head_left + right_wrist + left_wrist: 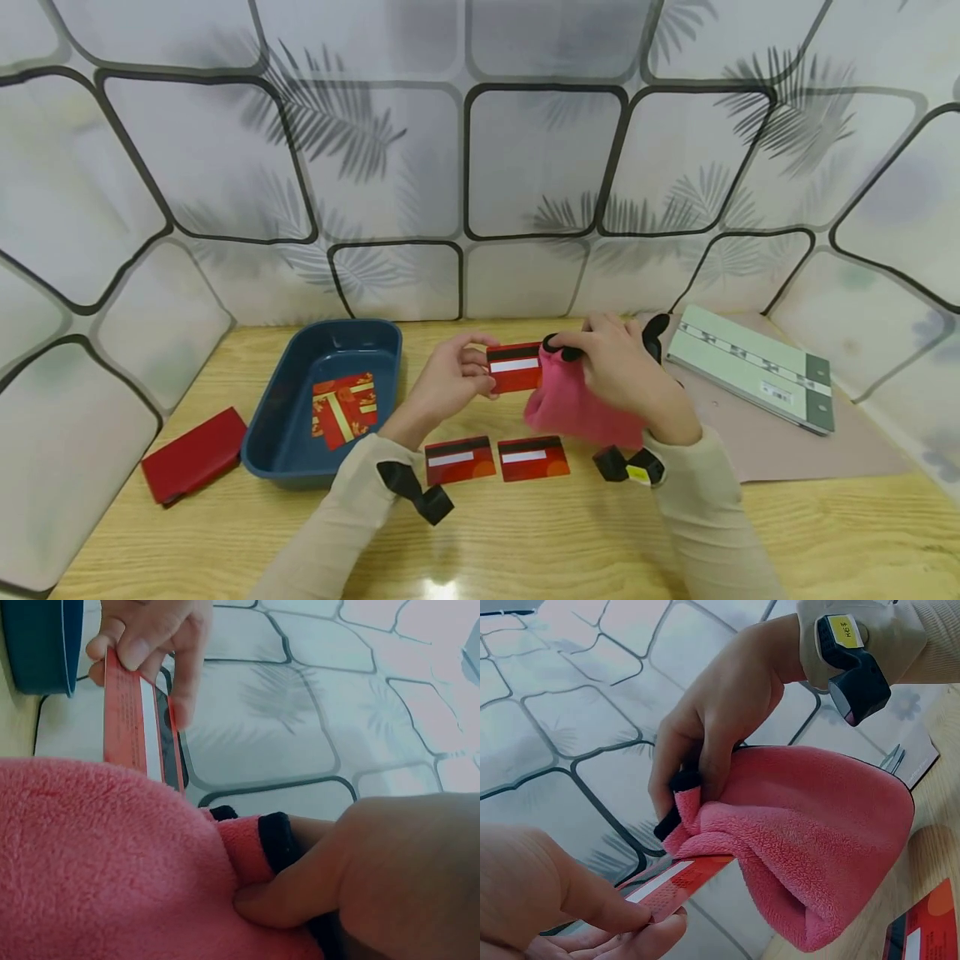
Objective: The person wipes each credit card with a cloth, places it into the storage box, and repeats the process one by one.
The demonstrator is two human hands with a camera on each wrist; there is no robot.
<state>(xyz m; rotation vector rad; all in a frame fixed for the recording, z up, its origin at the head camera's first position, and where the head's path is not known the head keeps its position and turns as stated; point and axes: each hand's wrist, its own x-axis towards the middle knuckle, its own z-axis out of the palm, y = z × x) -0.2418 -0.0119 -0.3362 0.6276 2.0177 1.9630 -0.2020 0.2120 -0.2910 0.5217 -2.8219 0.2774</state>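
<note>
Between thumb and fingers, my left hand (454, 377) pinches a red bank card (513, 367) by its left end, the dark stripe and white strip facing up. My right hand (626, 367) grips a pink fleece cloth (802, 832) with black edging, bunched and folded over. In the head view the cloth covers the card's right end; in the left wrist view the card's far end meets the cloth's lower fold. Two more red cards lie side by side on the table below the hands, a left card (460, 460) and a right card (534, 458).
A blue tray (262, 433) at the left holds several red-and-gold cards (344, 408). Beside it lies a red wallet-like case (194, 455). At the right, a pale green notebook (750, 367) rests on a pinkish-grey sheet (810, 454). Patterned fabric (540, 167) hangs behind the table.
</note>
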